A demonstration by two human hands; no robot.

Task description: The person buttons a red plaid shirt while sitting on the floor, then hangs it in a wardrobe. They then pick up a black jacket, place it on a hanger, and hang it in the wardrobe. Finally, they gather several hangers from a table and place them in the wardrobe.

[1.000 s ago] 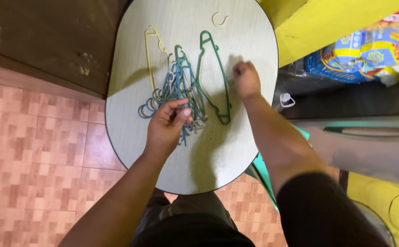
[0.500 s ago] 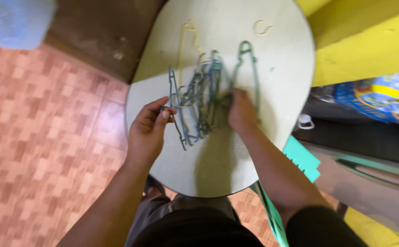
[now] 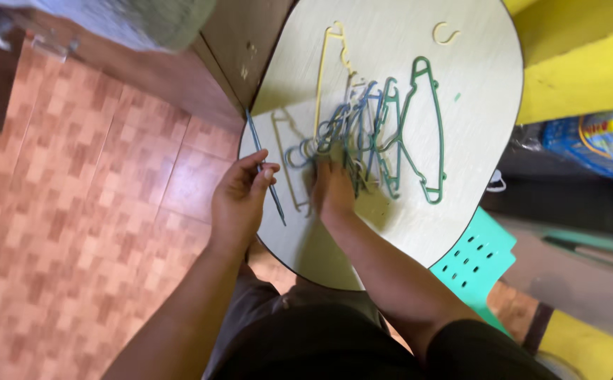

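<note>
Centrally, the left hand (image 3: 239, 200) fingers pinch a thin blue plastic hanger (image 3: 264, 169); the right hand (image 3: 332, 190) fingers press together on tangled plastic hangers (image 3: 362, 137) atop the pale oval surface (image 3: 461, 134). A blue-and-yellow package (image 3: 602, 144) sits at the right edge.

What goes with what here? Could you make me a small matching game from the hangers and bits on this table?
Things:
1. dark blue hanger
2. green hanger
3. yellow hanger
4. loose cream hook

Places:
A. lying alone near the far edge of the table
B. held edge-on in the left hand
C. flat on the right side of the heap
D. flat on the left of the heap, reaching toward the far edge

Pairs: 1-B, 2-C, 3-D, 4-A. The right hand rests on the tangled heap.
</note>
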